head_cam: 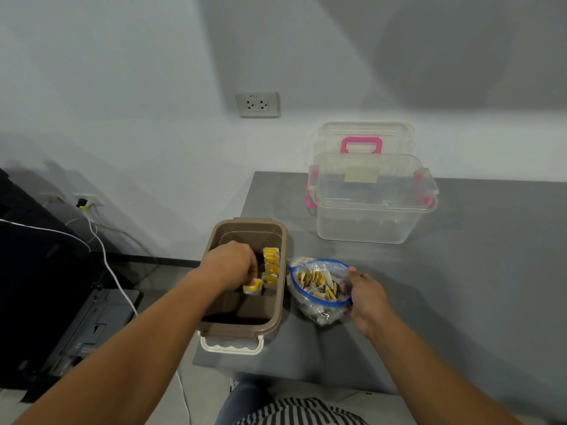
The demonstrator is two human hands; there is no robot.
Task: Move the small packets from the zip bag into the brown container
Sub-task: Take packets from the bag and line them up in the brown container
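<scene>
- My left grip is down inside the brown container, fingers curled, pinching one yellow-and-white packet low in the container.
- A row of packets stands along the container's right wall, running away from me, as the container's long axis does.
- The zip bag lies on the tabletop just beside the container, on its right, mouth open and turned upward, with many bagged packets inside.
- My right grip pinches the bag's right rim and holds the mouth open.
- From my left grip the bag's mouth lies to the right, across the container's right wall; I judge the next reach goes that way.
- A clear box with pink latches stands farther back.
</scene>
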